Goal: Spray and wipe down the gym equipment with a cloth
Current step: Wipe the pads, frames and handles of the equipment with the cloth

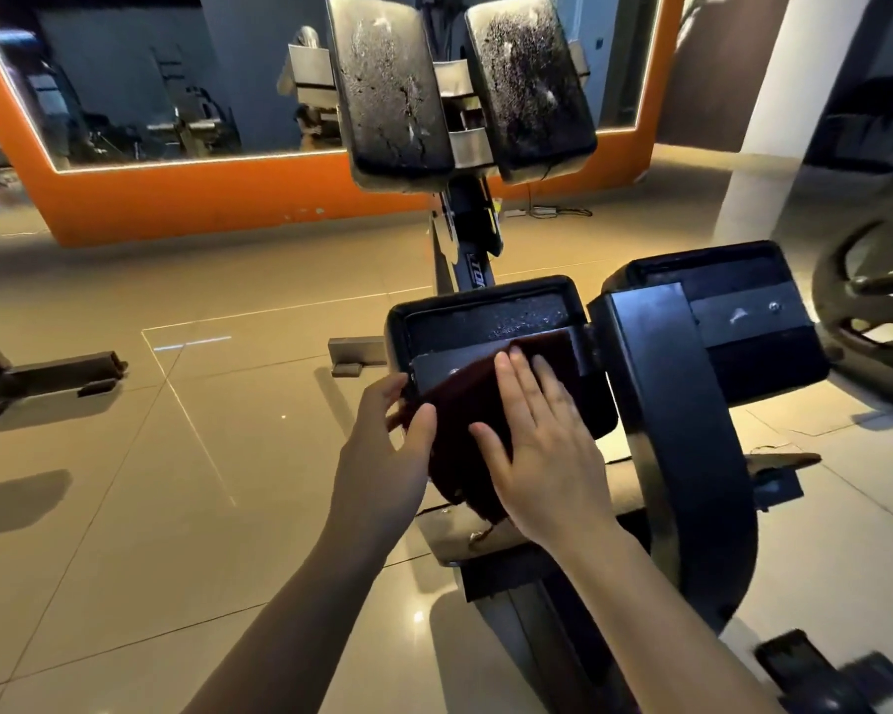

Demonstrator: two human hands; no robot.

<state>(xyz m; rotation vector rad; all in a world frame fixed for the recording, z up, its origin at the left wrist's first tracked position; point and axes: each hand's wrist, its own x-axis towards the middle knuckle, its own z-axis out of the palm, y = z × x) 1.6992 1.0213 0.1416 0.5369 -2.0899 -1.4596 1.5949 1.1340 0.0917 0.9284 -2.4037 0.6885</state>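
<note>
- Bare floor [125, 481] left of the near pad [485, 322]: free passage.
- Black frame arm [661, 404] blocks the pad's right side.
- Weight plate [867, 291] obstructs far right.

Right hand [540, 440] flat, fingers spread; left hand [382, 450] curled beside it
</note>
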